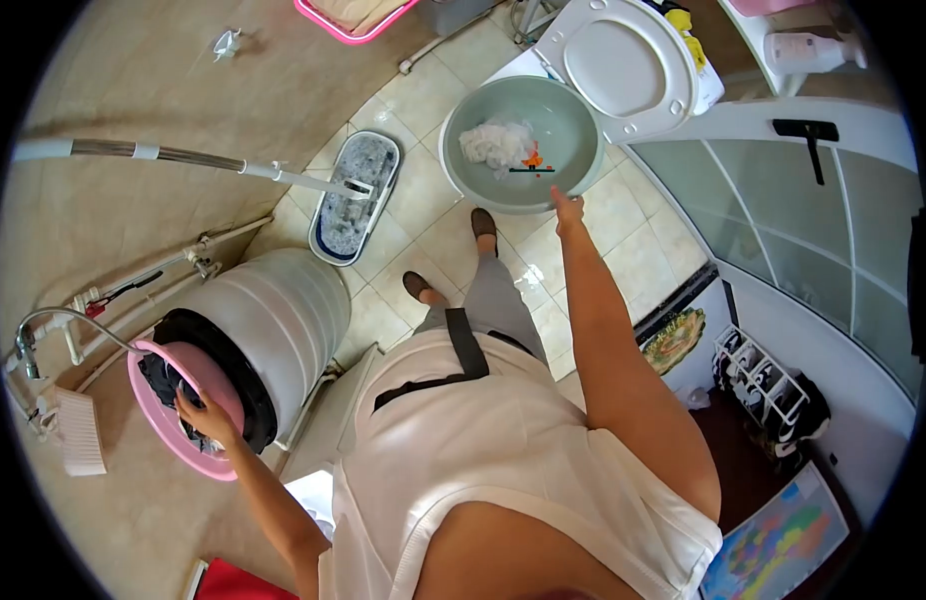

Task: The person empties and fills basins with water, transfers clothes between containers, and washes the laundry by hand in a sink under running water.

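- Basin [580, 130] of grey-green plastic, round and wide, with its mouth facing up; what bears it is mostly hidden underneath.
- Inside the basin, left of its middle, lies a crumpled bundle of sheer white material [495, 146]; just beside the bundle is a small orange-and-dark patch [533, 160] — a print or a loose object, I cannot tell.
- The bare right hand [570, 212] is at the basin's near rim, toward its right side, fingers grasping the edge.
- The bare left hand [208, 420] is well apart from the basin, to its left and nearer the body, reaching into a round pink plastic tub [219, 378]; its fingers lie curved over crumpled black cloth [161, 378] — whether they grip the cloth or only touch it, I cannot tell.
- Also left of the basin and nearer the body, a large ribbed translucent barrel [283, 305] has a black rim [261, 400] next to the pink tub.
- Near the basin, on its left, a long grey-and-white tub [326, 245] stands on pale square tiles [423, 195], with the silvery pole [203, 160] of a tool slanting down into it.
- Behind the basin, on its right, a white oval toilet lid [618, 70] is raised.
- On the near side of the basin are the person's brown shoes [484, 224].
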Available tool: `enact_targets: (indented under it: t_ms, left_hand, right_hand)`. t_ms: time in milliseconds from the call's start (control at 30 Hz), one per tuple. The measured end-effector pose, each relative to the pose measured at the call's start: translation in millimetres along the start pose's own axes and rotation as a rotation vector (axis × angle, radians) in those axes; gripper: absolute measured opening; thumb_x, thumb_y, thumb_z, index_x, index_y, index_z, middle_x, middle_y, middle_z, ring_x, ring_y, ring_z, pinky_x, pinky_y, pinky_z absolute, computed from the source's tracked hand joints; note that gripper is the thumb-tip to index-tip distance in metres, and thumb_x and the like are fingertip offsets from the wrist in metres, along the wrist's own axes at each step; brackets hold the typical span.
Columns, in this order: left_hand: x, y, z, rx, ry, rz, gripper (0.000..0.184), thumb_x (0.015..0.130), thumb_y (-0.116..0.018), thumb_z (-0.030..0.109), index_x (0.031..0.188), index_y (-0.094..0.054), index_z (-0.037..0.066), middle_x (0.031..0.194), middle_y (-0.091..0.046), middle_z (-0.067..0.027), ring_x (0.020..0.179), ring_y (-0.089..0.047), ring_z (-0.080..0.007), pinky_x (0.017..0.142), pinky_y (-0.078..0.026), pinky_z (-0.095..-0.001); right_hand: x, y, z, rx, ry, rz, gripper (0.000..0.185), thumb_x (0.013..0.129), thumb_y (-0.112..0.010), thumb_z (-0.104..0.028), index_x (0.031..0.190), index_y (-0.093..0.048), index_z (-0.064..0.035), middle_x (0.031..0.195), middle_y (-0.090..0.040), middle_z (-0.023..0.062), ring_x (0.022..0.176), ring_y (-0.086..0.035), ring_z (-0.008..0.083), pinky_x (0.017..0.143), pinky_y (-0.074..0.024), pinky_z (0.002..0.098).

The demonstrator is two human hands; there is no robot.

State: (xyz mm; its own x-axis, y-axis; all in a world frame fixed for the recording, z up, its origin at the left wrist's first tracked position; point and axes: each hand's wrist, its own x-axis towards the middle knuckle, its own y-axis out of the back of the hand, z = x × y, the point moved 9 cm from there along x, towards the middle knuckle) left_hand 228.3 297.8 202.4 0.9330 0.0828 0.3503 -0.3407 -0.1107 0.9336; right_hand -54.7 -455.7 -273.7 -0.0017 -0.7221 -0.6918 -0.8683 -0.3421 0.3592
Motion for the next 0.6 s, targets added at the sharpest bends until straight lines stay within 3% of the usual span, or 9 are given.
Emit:
enact_targets:
  t_ms: [67,100,200,300,400,500,567,600]
  left_hand:
    - [-5,5,51,-0.058,-0.142,-0.053,0.044,0.086,-0.060,0.023,0.125,-0.052,0.004,0.133,-0.042,-0.0243,0.120,-0.043,-0.0414,0.100,-0.035,-0.0446]
    - [-11,12,79,-0.108,-0.205,-0.060,0.042,0.086,-0.060,0.021,0.124,-0.053,0.004,0.134,-0.042,-0.0239,0.122,-0.042,-0.0411,0.101,-0.034,-0.0445]
    - [-30,27,170,-0.141,-0.277,-0.197,0.035,0.085,-0.060,0.011,0.119,-0.056,0.003,0.136,-0.040,-0.0230,0.123,-0.041,-0.0406,0.103,-0.034,-0.0437]
    - [-55,2,192,-0.211,-0.337,-0.318,0.036,0.083,-0.061,0.006,0.118,-0.056,0.003,0.136,-0.041,-0.0213,0.123,-0.041,-0.0384,0.103,-0.034,-0.0424]
    - [-75,-27,211,-0.313,-0.234,-0.466,0.034,0.084,-0.061,0.006,0.117,-0.057,0.004,0.135,-0.042,-0.0198,0.123,-0.043,-0.0371,0.101,-0.035,-0.0409]
    - [-80,-51,248,-0.384,-0.240,-0.560,0.034,0.083,-0.061,0.006,0.116,-0.058,0.005,0.134,-0.043,-0.0195,0.122,-0.043,-0.0370,0.101,-0.036,-0.0404]
    - [-78,-69,286,-0.473,-0.241,-0.591,0.034,0.082,-0.062,0.005,0.116,-0.059,0.005,0.133,-0.044,-0.0196,0.122,-0.043,-0.0368,0.100,-0.036,-0.0404]
    - [-75,-72,316,-0.492,-0.344,-0.558,0.035,0.081,-0.063,0.005,0.115,-0.059,0.005,0.132,-0.045,-0.0193,0.122,-0.044,-0.0368,0.100,-0.036,-0.0405]
  right_hand:
    - [20,-9,11,0.210,-0.176,0.051,0.099,0.065,-0.083,-0.027,0.141,-0.024,-0.0033,0.132,-0.042,0.0194,0.117,-0.049,0.0310,0.083,-0.0494,0.0442]
    - [14,-11,8,0.228,-0.260,0.058,0.102,0.064,-0.084,-0.028,0.141,-0.021,-0.0074,0.135,-0.039,0.0173,0.116,-0.048,0.0331,0.081,-0.0497,0.0465]
    - [21,-4,21,0.108,-0.326,0.125,0.076,0.070,-0.079,-0.021,0.128,-0.032,-0.0053,0.121,-0.050,0.0171,0.104,-0.055,0.0340,0.078,-0.0516,0.0447]
    - [31,-22,33,0.074,-0.329,-0.257,0.058,0.072,-0.073,-0.016,0.119,-0.042,-0.0039,0.111,-0.055,0.0167,0.092,-0.059,0.0293,0.073,-0.0535,0.0396]
    - [14,-17,23,0.041,-0.393,-0.132,0.041,0.070,-0.067,-0.012,0.106,-0.052,-0.0030,0.095,-0.058,0.0146,0.076,-0.060,0.0245,0.063,-0.0537,0.0352]
    - [-2,-20,9,0.091,-0.367,-0.148,0.034,0.066,-0.068,-0.014,0.097,-0.057,-0.0031,0.085,-0.057,0.0148,0.064,-0.055,0.0233,0.051,-0.0497,0.0331]
    - [-31,-16,-12,0.016,-0.297,-0.218,0.035,0.066,-0.068,-0.013,0.097,-0.057,-0.0017,0.084,-0.057,0.0147,0.064,-0.056,0.0223,0.050,-0.0488,0.0320]
    - [-49,-13,-24,-0.023,-0.263,-0.253,0.035,0.065,-0.067,-0.013,0.097,-0.057,-0.0010,0.084,-0.058,0.0147,0.063,-0.056,0.0218,0.049,-0.0483,0.0314]
